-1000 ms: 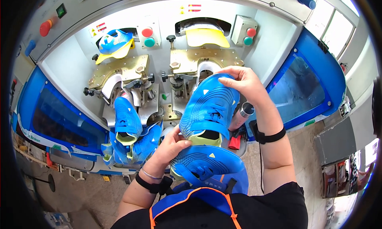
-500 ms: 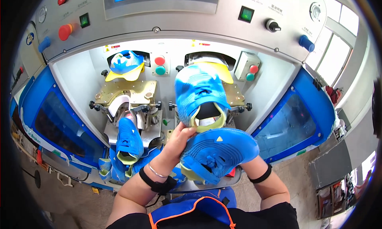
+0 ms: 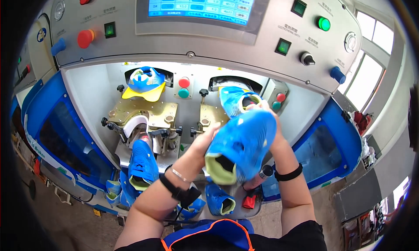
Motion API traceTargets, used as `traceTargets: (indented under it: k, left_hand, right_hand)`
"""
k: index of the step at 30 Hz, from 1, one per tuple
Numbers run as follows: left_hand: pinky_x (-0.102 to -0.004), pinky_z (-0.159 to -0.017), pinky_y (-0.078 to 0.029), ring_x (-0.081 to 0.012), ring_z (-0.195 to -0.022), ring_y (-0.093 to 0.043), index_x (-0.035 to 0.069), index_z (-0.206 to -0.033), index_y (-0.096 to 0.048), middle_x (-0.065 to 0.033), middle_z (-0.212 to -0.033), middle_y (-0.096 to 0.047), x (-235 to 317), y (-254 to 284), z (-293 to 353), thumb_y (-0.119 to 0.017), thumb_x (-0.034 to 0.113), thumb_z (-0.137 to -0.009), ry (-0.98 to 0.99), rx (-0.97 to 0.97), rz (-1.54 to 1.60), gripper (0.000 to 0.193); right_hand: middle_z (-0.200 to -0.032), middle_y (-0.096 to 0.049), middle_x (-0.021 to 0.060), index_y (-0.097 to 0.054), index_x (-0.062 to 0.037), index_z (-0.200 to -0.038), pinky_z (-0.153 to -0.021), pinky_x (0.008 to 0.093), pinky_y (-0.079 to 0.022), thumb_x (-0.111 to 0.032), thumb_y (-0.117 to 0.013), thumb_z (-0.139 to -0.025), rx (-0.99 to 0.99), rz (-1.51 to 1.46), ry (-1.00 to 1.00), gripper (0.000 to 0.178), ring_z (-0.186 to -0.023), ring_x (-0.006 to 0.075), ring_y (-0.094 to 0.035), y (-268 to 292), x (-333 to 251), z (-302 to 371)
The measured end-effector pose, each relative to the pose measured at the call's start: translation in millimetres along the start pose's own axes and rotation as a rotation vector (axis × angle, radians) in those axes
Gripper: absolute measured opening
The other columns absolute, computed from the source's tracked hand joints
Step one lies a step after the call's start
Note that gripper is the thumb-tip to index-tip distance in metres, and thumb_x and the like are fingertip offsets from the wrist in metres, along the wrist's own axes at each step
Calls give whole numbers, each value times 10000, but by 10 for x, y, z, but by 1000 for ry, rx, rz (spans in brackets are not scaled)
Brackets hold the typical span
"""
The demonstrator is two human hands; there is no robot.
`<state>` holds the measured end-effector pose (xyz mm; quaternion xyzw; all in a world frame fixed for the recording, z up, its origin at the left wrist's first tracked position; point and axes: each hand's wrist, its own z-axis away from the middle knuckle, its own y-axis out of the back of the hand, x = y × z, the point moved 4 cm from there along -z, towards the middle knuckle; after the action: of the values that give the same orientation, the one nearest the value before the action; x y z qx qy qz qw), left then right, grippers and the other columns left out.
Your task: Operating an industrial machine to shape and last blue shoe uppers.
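Observation:
A blue shoe upper with a pale green lining is held up in front of me, slightly blurred, its opening toward me. My left hand grips its left side, fingers mostly hidden behind it. My right hand is closed around its right side, fingertips showing at the far edge. Just beyond is another blue upper at the right-hand station, its opening close to my right fingertips. At the left station, a blue and white upper with a yellow flange sits on the rear mould.
Brass clamp plates with black knobs stand inside the machine. Below it lie more blue uppers, a pinkish cylinder and a red object. Blue-framed side panels flank the bay; a control panel spans above.
The upper my left hand held is now at the right station, farther off. My left hand has moved to the other upper, which has been raised and turned with its opening toward me.

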<state>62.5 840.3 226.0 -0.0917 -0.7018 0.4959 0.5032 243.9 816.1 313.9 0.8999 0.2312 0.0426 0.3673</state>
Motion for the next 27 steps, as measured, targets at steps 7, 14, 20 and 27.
traceTargets:
  k: [7, 14, 20, 27]
  left_hand:
    - [-361, -973, -489, -229, -1040, -649, -16, -1247, -543, -149, -1176, -644, -458, 238, 933, -440, 363, -1000, 173, -5, -23, 464]
    - [-328, -936, -508, -207, -1022, -657, 20, -1249, -575, -111, -1161, -666, -382, 413, 1687, -437, 311, -1002, 115, 371, 142, 406]
    - [-338, -840, -547, -216, -909, -685, 33, -1150, -636, -103, -1044, -703, -693, 959, 1953, -495, 334, -960, 70, 493, 167, 383]
    - [-388, -971, -489, -268, -1055, -647, -9, -1267, -551, -159, -1195, -651, -1183, 895, 2152, -435, 375, -988, 106, 419, 140, 489]
  right_hand:
    - [-958, -589, 120, -645, -161, -957, -676, 404, -519, -307, -592, -918, 91, 220, -56, 161, -810, 302, -634, -128, 236, -554]
    - [-1045, -601, 130, -633, -133, -1057, -748, 400, -526, -257, -576, -928, 219, 115, -170, 188, -875, 300, -638, -162, 289, -627]
    - [-1519, -204, 332, -276, 107, -1436, -1177, 415, -232, -82, -510, -862, 322, 110, -794, 648, -1426, 419, -228, -509, 959, 197]
    - [-1528, -261, 279, -353, 51, -1426, -1152, 386, -283, -106, -528, -802, 193, -31, -770, 667, -1402, 387, -312, -363, 1095, 357]
